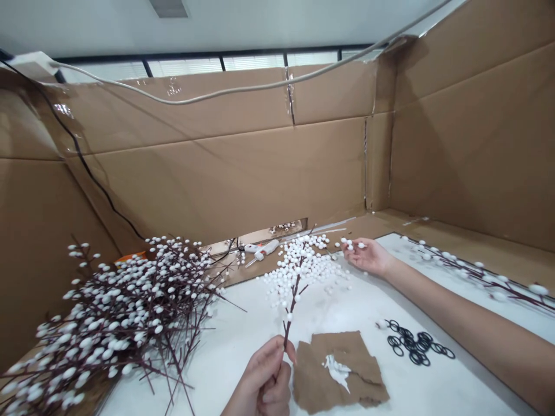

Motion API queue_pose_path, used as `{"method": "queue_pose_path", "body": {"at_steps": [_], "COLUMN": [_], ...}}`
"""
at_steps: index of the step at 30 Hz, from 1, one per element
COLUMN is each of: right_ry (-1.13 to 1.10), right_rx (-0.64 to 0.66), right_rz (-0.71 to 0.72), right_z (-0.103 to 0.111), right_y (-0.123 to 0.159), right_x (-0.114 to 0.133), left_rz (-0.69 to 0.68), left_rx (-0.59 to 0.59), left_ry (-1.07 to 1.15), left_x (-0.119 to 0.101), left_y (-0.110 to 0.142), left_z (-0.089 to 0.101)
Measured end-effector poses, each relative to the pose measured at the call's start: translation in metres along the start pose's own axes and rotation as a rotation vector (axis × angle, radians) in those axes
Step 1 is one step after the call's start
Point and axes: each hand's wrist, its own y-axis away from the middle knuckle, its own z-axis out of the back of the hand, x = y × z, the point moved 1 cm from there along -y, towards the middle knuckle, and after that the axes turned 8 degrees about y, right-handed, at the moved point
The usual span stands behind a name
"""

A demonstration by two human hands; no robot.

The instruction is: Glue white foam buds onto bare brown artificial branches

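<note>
The left hand (262, 375) holds a thin dark stem (292, 303) with white balls on it, and its fingers (271, 353) are shut tight around the low end. The right hand (367, 257) lies on the white desk (225, 346), its fingers (352, 248) a bit open and holding nothing that I can see, just beside a pile of loose white balls (301, 268). Black rings (411, 344) and torn brown paper (312, 375) lie near, and a big heap of stems (121, 312) sits to the left.
</note>
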Motion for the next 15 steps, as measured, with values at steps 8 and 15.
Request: {"method": "queue_pose_path", "body": {"at_steps": [8, 15], "right_ry": [-0.22, -0.372], "right_rx": [0.01, 0.011], "right_rz": [-0.114, -0.227], "right_z": [0.001, -0.008], "right_y": [-0.001, 0.002], "right_x": [-0.007, -0.007], "left_rz": [-0.019, -0.07], "left_rx": [-0.032, -0.202], "left_ry": [-0.056, -0.111], "left_x": [0.001, 0.004], "left_y": [0.003, 0.007], "left_z": [-0.003, -0.011]}}
